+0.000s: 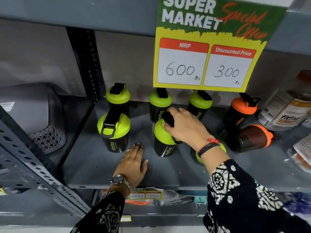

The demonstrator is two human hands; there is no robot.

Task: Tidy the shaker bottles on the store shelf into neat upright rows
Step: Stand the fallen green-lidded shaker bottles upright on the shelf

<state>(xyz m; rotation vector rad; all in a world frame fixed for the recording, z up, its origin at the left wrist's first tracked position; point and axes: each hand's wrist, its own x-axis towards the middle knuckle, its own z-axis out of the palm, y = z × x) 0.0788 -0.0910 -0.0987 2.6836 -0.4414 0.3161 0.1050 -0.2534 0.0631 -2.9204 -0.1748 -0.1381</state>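
Observation:
Black shaker bottles with green lids stand upright on the grey shelf (94,172). Three are in a back row (118,98), (159,101), (199,105). One stands front left (113,130). My right hand (183,126) grips the lid of the front middle green bottle (164,140), which is upright. My left hand (135,163) rests flat on the shelf in front, fingers apart, holding nothing. Another green-lidded bottle (199,158) is mostly hidden under my right wrist. An orange-lidded bottle (240,110) stands upright at the right; a second orange one (250,137) lies on its side.
A yellow-green price sign (207,47) hangs over the back row. A clear fitfizz bottle (286,113) leans at far right with packets (301,153) below it. A grey basket (48,132) sits in the left bay behind a slotted upright (85,64).

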